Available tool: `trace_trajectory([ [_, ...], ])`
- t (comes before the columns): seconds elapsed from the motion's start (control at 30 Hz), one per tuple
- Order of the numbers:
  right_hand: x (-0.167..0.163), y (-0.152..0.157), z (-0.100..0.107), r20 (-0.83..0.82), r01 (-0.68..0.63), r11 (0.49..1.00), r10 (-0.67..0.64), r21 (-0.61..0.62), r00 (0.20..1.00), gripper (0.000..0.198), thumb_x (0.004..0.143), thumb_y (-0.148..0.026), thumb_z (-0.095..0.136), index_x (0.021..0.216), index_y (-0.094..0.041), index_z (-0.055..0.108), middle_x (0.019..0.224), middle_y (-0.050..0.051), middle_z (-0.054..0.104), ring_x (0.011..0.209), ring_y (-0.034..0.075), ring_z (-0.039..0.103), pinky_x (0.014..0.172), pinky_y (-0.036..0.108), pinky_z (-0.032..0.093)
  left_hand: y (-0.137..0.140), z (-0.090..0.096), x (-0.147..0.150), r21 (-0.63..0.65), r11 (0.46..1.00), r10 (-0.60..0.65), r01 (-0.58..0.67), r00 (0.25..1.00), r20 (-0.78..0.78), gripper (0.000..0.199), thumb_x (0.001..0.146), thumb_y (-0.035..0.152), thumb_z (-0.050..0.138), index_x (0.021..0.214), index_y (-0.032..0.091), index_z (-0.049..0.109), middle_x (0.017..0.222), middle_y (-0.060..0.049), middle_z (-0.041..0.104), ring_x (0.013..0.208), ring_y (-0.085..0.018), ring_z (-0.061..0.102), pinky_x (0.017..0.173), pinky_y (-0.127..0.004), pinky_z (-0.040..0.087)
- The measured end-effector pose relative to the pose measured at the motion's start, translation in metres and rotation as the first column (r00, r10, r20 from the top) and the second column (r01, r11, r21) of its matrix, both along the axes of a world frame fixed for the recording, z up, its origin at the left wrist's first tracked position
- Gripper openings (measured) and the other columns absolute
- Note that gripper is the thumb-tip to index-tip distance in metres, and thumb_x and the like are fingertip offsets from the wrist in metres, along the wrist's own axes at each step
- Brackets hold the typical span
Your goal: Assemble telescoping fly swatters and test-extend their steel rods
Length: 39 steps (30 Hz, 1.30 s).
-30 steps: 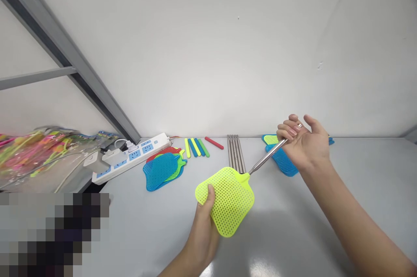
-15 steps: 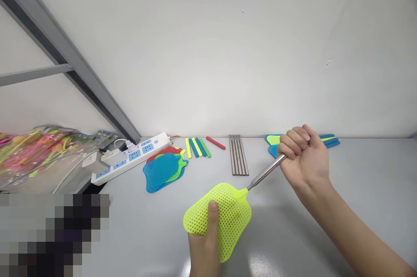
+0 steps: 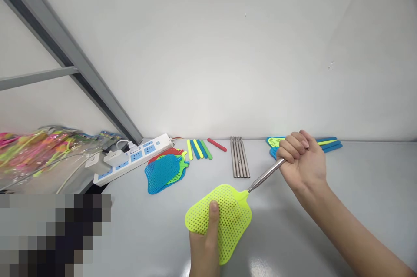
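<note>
Fly swatter (image 3: 219, 218), over the bench (image 3: 358, 190): light, floppy yellow mesh pinched by the left hand (image 3: 206, 246), right hand (image 3: 302, 161) fingers curled tight round its stiff, slick metal rod (image 3: 264, 175), the firmer hold.

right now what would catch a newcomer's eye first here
The bright yellow swatter head at the near middle of the grey table, pinched by the left hand, while the right hand is fisted round its metal rod. Behind it lie a stack of blue, green and red swatter heads, coloured handles and spare rods along the wall.
</note>
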State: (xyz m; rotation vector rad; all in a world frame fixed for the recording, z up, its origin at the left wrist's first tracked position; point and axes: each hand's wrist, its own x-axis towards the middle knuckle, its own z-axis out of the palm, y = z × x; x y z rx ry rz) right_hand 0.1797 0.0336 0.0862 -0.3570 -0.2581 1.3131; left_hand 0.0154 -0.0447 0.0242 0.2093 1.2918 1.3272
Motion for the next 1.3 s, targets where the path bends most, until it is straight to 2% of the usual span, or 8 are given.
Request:
trace_trajectory([
  [0.37, 0.0, 0.0, -0.001, -0.003, -0.011, 1.0, 0.011, 0.027, 1.0, 0.031, 0.076, -0.019, 0.04, 0.052, -0.019, 0.021, 0.046, -0.008, 0.01, 0.034, 0.006, 0.016, 0.029, 0.018, 0.016, -0.002, -0.001, 0.001, 0.047, 0.998, -0.045, 0.043, 0.998, 0.038, 0.053, 0.056, 0.038, 0.068, 0.103, 0.018, 0.056, 0.088, -0.008, 0.066, 0.086, -0.028, 0.059, 0.071, -0.035, 0.048],
  [0.67, 0.006, 0.002, -0.003, -0.019, -0.027, 0.999, 0.028, 0.022, 0.999, 0.029, 0.075, -0.018, 0.041, 0.053, -0.019, 0.022, 0.045, -0.009, 0.012, 0.034, 0.005, 0.017, 0.029, 0.017, 0.018, 0.004, -0.005, -0.003, 0.066, 0.995, -0.073, 0.071, 0.997, 0.026, 0.047, 0.057, 0.039, 0.067, 0.096, 0.013, 0.059, 0.087, -0.011, 0.065, 0.087, -0.026, 0.059, 0.075, -0.034, 0.046],
  [0.87, 0.008, 0.001, 0.0, -0.01, -0.023, 0.999, 0.023, 0.027, 1.0, 0.029, 0.075, -0.017, 0.04, 0.052, -0.019, 0.022, 0.044, -0.008, 0.012, 0.034, 0.005, 0.017, 0.028, 0.018, 0.018, 0.005, -0.007, -0.004, 0.108, 0.989, -0.105, 0.097, 0.992, 0.072, 0.049, 0.057, 0.038, 0.068, 0.098, 0.013, 0.059, 0.087, -0.011, 0.065, 0.085, -0.025, 0.059, 0.075, -0.034, 0.046],
  [1.17, 0.009, -0.004, 0.005, 0.011, -0.007, 1.0, 0.007, 0.023, 1.0, 0.029, 0.075, -0.016, 0.04, 0.052, -0.019, 0.022, 0.047, -0.008, 0.009, 0.036, 0.006, 0.013, 0.029, 0.018, 0.016, 0.006, -0.004, -0.002, 0.071, 0.988, -0.146, 0.139, 0.984, 0.102, 0.051, 0.059, 0.041, 0.065, 0.102, 0.016, 0.055, 0.094, -0.012, 0.062, 0.084, -0.026, 0.059, 0.074, -0.036, 0.045],
  [1.3, 0.006, -0.008, 0.009, 0.04, 0.026, 1.0, -0.026, 0.009, 0.999, 0.028, 0.075, -0.017, 0.041, 0.052, -0.018, 0.024, 0.048, -0.008, 0.01, 0.037, 0.006, 0.014, 0.029, 0.018, 0.017, 0.008, 0.005, -0.002, 0.025, 0.988, -0.154, 0.152, 0.977, 0.149, 0.051, 0.061, 0.039, 0.064, 0.104, 0.016, 0.053, 0.095, -0.012, 0.062, 0.084, -0.025, 0.059, 0.074, -0.034, 0.045],
])
